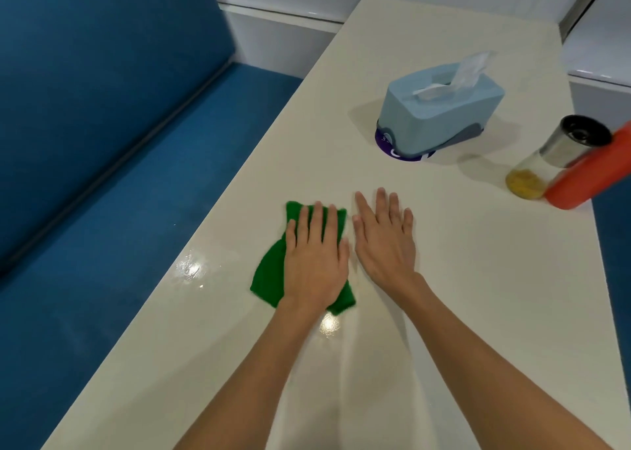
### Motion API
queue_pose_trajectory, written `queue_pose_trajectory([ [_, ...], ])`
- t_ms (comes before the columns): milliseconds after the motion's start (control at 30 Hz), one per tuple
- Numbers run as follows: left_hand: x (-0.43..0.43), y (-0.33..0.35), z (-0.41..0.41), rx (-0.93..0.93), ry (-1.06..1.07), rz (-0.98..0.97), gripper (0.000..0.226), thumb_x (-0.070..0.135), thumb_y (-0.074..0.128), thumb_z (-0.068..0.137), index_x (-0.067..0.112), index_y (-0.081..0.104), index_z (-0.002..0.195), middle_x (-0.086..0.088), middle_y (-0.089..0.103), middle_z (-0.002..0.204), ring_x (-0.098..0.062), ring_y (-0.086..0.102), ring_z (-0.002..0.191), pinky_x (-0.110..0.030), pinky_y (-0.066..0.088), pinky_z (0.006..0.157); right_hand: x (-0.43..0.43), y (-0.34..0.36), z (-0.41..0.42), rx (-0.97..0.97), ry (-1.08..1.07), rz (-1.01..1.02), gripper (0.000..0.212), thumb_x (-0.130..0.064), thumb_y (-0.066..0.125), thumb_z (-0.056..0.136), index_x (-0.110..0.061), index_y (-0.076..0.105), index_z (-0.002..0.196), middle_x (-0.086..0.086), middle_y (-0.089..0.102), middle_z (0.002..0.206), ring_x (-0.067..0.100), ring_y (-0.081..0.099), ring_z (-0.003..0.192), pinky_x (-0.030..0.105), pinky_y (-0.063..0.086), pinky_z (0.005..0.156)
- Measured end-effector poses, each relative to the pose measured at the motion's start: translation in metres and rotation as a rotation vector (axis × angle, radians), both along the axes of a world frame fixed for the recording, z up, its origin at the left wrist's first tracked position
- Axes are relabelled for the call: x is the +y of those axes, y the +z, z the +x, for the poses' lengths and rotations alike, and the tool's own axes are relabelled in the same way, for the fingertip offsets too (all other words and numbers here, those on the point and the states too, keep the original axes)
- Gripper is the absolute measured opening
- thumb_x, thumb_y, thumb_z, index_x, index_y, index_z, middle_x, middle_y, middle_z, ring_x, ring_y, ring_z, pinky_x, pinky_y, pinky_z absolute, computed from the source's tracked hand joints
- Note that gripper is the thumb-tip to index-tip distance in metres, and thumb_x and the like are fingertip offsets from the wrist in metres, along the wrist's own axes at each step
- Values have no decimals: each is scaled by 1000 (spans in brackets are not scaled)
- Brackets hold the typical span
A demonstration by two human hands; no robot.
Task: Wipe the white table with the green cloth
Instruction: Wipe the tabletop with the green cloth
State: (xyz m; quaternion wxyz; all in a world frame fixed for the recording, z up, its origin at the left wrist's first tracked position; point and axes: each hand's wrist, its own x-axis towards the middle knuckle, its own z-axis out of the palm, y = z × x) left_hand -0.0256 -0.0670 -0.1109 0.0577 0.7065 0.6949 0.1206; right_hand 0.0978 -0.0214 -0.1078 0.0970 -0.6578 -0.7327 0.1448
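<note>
Head view:

- The green cloth lies flat on the white bench, near the bench's left edge.
- The left hand rests palm-down on the cloth. Its grip is spread flat, with straight fingers pressing the fabric and pinching nothing.
- The right hand lies palm-down on bare bench surface just beside the cloth's right edge. Its grip is also flat, fingers straight and slightly apart, holding nothing.
- Farther along the bench, a pale blue tissue box sits on a purple disc.
- At the right edge stands a glass jar with a metal lid and yellow contents. An orange bottle partly overlaps it.
- A blue seat runs along the bench's left side.
</note>
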Motion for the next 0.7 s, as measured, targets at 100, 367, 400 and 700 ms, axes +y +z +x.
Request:
queue_pose_trajectory([
  [100,-30,4,-33,7,-170,-71,53,41,25,99,27,29,150,0,26,157,-21,22,145,-45,14,118,0,-3,2,-47,10,30,51,-39,12,103,-31,7,153,8,1,161,25,-2,147,43,-3,117],
  [367,48,4,-99,39,260,-126,53,43,21,100,32,17,152,-9,11,160,-23,3,148,-53,-2,116,0,-6,-1,-83,1,29,50,-38,12,103,-32,4,152,7,-1,161,24,-6,147,43,-5,118],
  [400,62,4,-90,45,310,-133,55,42,20,100,28,15,153,-12,9,160,-26,2,148,-52,-2,117,1,-6,-1,-83,-2,30,50,-37,12,103,-32,4,152,7,-1,161,24,-5,147,43,-5,118],
  [700,-2,5,-54,45,-230,-73,54,40,19,100,28,23,152,-4,20,159,-21,16,147,-41,10,118,1,-5,0,-98,7,21,50,-38,11,103,-34,2,152,6,0,161,23,-4,147,44,-3,118],
])
